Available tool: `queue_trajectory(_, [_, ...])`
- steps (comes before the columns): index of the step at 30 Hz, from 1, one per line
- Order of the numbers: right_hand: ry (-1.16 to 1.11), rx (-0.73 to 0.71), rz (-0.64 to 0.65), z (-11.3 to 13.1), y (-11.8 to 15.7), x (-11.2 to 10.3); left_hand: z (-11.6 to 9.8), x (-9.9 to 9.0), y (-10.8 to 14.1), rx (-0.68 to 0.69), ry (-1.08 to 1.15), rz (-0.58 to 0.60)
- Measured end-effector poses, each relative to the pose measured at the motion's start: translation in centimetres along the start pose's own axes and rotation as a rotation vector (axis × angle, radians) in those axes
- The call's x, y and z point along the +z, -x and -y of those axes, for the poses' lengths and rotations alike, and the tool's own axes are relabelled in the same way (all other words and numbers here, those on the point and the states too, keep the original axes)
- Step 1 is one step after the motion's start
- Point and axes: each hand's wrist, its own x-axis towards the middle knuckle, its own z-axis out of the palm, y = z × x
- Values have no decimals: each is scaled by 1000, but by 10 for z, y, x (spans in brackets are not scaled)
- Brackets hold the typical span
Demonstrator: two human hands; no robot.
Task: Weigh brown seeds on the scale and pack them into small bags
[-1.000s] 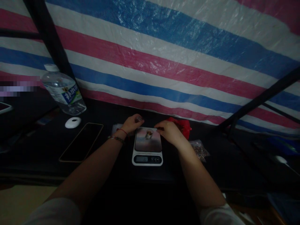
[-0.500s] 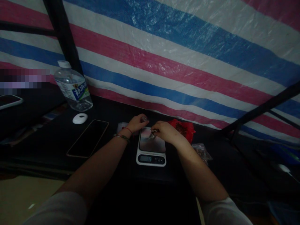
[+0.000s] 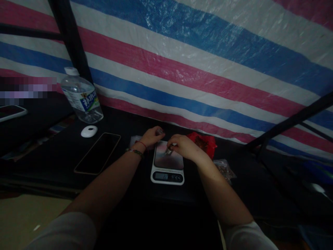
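A white kitchen scale (image 3: 168, 176) with a shiny metal plate lies in front of me, its small display lit. My right hand (image 3: 180, 144) is over the plate, its fingers closed around the top of a small, shiny, jar-like container (image 3: 168, 151) that rests on or just above it. Beyond the scale's left corner, my left hand (image 3: 152, 136) pinches a small clear piece (image 3: 159, 131), perhaps a plastic lid. Behind my right hand sits an opened red bag (image 3: 212, 147) with brownish dried bits (image 3: 201, 141) inside. A clear bag (image 3: 224, 169) of brownish bits lies beside my right forearm.
On the left of the black table (image 3: 122, 119) are a dark-screened phone (image 3: 97, 154), a white rounded case (image 3: 89, 131) and a large clear bottle (image 3: 82, 95). Crumpled clear plastic (image 3: 134, 140) lies by my left wrist. A striped tarp (image 3: 182, 69) hangs behind.
The fingers of my right hand have shifted slightly at the small container, and more of its shiny side shows. My left hand stays nearly in place with the clear piece.
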Motion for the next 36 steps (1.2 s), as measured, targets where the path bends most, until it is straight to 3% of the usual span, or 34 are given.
queue_trajectory(6, [-63, 45, -182, -14, 12, -4, 1, 0, 0, -17, 5, 13])
queue_trajectory(10, [37, 263, -252, -45, 35, -13, 0, -1, -1, -25, -12, 20])
queue_trajectory(12, [138, 465, -222, -66, 49, -14, 0, -1, -1, -34, -19, 19])
queue_trajectory(14, [205, 660, -88, -85, 61, -11, -1, -1, -1, -37, -18, 23])
queue_trajectory(16, [209, 747, 22, -100, 68, -5, -1, -1, 0, -37, -17, 27])
queue_trajectory(19, [141, 757, 63, -115, 73, 8, -1, -1, -1, -36, -21, 27])
queue_trajectory(23, [113, 701, 1, -122, 71, 18, -1, -1, -1, -41, -34, 22])
queue_trajectory(27, [141, 614, -62, -123, 68, 20, -3, -1, -1, -43, -43, 22])
queue_trajectory(36, [133, 557, -42, -115, 66, 23, -4, 0, -1, -43, -34, 19])
